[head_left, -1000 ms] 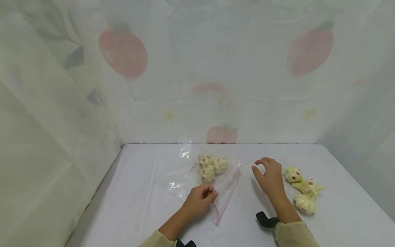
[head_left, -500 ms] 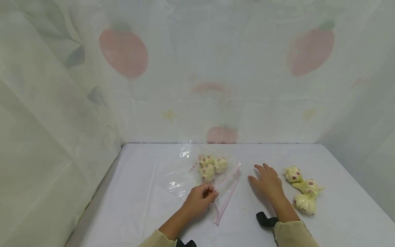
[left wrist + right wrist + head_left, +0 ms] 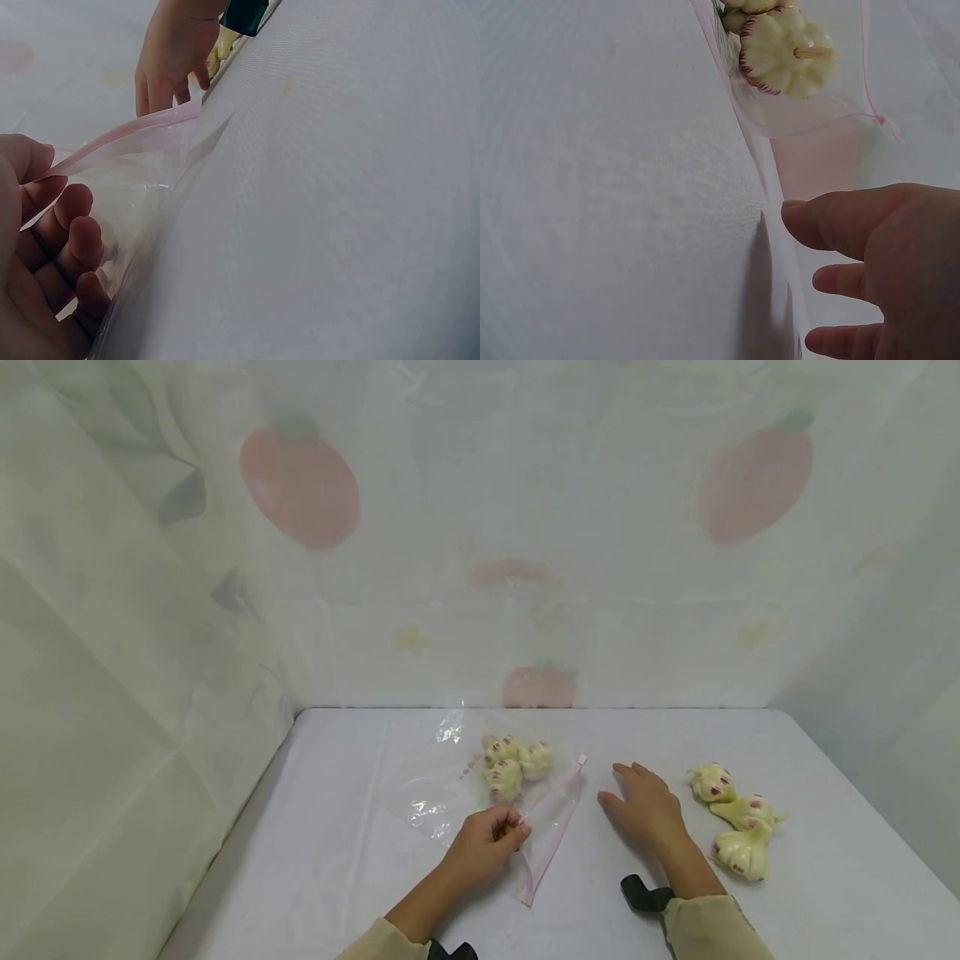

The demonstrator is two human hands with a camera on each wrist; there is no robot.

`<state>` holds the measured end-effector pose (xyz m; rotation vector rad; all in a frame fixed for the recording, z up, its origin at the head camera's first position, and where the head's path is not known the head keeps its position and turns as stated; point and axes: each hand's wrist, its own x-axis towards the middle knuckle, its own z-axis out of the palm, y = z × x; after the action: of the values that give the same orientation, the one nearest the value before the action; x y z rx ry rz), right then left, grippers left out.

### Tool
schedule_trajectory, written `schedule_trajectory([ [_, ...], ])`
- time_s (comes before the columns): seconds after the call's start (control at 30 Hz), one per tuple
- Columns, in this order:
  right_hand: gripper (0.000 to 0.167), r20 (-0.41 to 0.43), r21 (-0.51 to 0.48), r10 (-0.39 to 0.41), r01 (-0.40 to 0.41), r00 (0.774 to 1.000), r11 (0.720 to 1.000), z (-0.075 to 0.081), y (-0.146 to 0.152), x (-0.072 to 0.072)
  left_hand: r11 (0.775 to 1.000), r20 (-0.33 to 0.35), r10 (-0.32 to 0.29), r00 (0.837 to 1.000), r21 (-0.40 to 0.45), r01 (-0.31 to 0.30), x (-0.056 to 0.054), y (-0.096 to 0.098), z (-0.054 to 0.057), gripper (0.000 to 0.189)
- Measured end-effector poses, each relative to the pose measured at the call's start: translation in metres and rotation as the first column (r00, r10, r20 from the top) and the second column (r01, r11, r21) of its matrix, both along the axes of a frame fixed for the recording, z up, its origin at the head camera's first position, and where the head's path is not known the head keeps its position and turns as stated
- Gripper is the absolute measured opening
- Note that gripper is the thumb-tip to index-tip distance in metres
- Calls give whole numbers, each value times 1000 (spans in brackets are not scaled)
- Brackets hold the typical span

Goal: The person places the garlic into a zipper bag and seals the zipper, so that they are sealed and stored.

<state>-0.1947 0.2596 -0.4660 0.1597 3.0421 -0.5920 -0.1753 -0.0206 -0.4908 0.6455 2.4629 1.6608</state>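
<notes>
A clear zip bag (image 3: 431, 785) with a pink zip edge lies on the table, its mouth toward the right. Inside it are 3 garlic bulbs (image 3: 504, 781). My left hand (image 3: 482, 847) pinches the pink edge of the bag between thumb and forefinger; the left wrist view shows the pink strip (image 3: 124, 135) pulled up from that pinch. To the right of the bag's mouth, my right hand (image 3: 647, 806) hovers with fingers spread and nothing in them. In the right wrist view a garlic bulb (image 3: 789, 56) shows through the bag's opening, beyond the thumb.
At the right of the white table (image 3: 300, 827) lie 3 more garlic bulbs (image 3: 742, 852) in a row, touching each other. A zip slider (image 3: 581, 761) sits at the bag's far corner. Patterned cloth (image 3: 637, 527) hangs behind and at both sides.
My right hand has come slightly left and down toward the bag's mouth, its curved fingers spreading out straighter. The left hand, bag and garlic have stayed where they were.
</notes>
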Motion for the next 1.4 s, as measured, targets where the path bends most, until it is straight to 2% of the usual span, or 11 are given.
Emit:
schedule_trajectory([
  [0.33,59,-23,12,-2,2,1000,1000,-7,3,0,1000,6,-5,1000,10,5,-1,0,-1,17],
  [0.57,55,-13,13,3,-3,1000,1000,-3,4,0,1000,13,-5,1000,3,5,-1,-1,-1,16],
  [0.63,53,-34,8,-2,2,999,1000,-1,5,0,1000,16,-6,1000,3,5,-1,-1,-1,17],
  [0.73,49,-130,0,-32,32,991,999,1,11,0,1000,10,-6,1000,2,6,-1,-1,-1,17],
  [0.83,46,-266,6,-76,81,961,997,2,21,0,1000,0,-8,1000,5,8,-2,-1,-2,17],
  [0.93,45,-365,4,-132,143,922,990,3,33,1,1000,-13,-12,1000,7,12,-2,-1,-2,17],
  [1.13,40,-495,-76,-247,242,833,967,9,45,4,1000,-12,-15,1000,1,15,-2,-1,-2,17],
  [1.2,41,-504,-90,-281,273,817,958,11,50,5,1000,-8,-14,1000,1,14,-2,0,-2,17],
  [1.27,45,-469,-92,-307,300,828,950,13,55,6,1000,-4,-14,1000,5,14,-2,-1,-2,17],
  [1.4,56,-292,-15,-325,336,899,942,14,68,8,1000,-3,-14,1000,7,14,-2,-1,-2,17],
])
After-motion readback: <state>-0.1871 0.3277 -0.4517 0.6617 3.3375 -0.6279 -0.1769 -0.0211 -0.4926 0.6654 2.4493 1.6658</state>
